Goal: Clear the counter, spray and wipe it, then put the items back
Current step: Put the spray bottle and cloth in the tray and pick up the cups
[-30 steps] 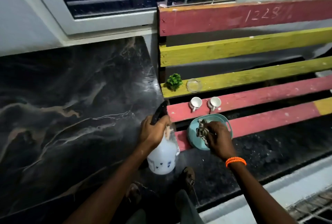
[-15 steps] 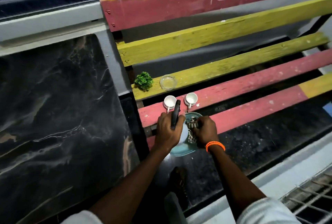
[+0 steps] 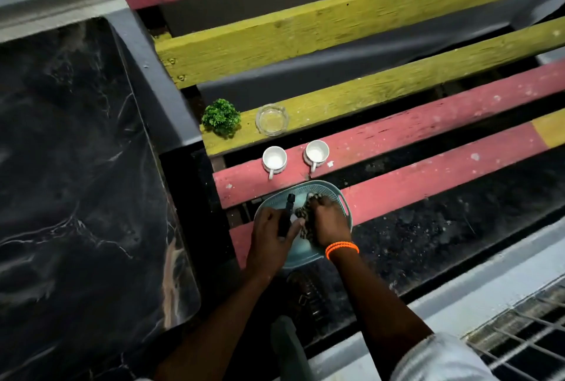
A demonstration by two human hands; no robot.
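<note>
We see bare red slat (image 3: 443,178) stretching free to the right of the tray (image 3: 344,200), and the dark marble worktop (image 3: 76,181) lies open on the left. Ahead of the tray, two white cups (image 3: 274,160) stand side by side on the next slat, blocking a straight reach. Beyond them, a small green plant (image 3: 220,117) and a glass ashtray (image 3: 271,119) occupy the yellow slat's (image 3: 397,87) left end.

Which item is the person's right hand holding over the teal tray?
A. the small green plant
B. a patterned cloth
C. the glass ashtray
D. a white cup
B: the right hand grips the patterned cloth over the teal tray; both white cups, glass ashtray and green plant sit untouched on the slats.
</note>
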